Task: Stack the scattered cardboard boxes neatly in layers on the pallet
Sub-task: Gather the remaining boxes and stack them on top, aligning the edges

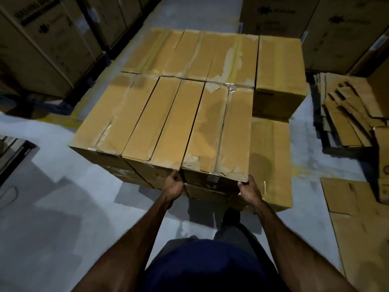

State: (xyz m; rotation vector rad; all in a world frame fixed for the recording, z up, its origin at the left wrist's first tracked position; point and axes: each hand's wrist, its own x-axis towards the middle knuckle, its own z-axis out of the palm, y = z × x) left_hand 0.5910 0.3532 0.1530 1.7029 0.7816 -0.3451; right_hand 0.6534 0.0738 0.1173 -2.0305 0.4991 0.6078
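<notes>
A stack of long brown cardboard boxes fills the middle of the head view, its top layer laid side by side. The near-right top box (219, 131) has torn tape and a ragged front edge. My left hand (173, 186) grips its lower front left corner. My right hand (249, 190) grips its lower front right corner, fingers curled under the edge. Two more top boxes (147, 116) lie to its left, touching it. A back row of boxes (195, 53) sits behind. The pallet is hidden under the stack.
A lower box (271, 163) stands right of the stack, with a taller one (280, 66) behind it. Flattened cardboard sheets (347, 114) are piled at the right, and more cardboard (357, 218) lies on the floor. Large printed cartons (42, 43) line the back left and back right. Grey floor lies at the left.
</notes>
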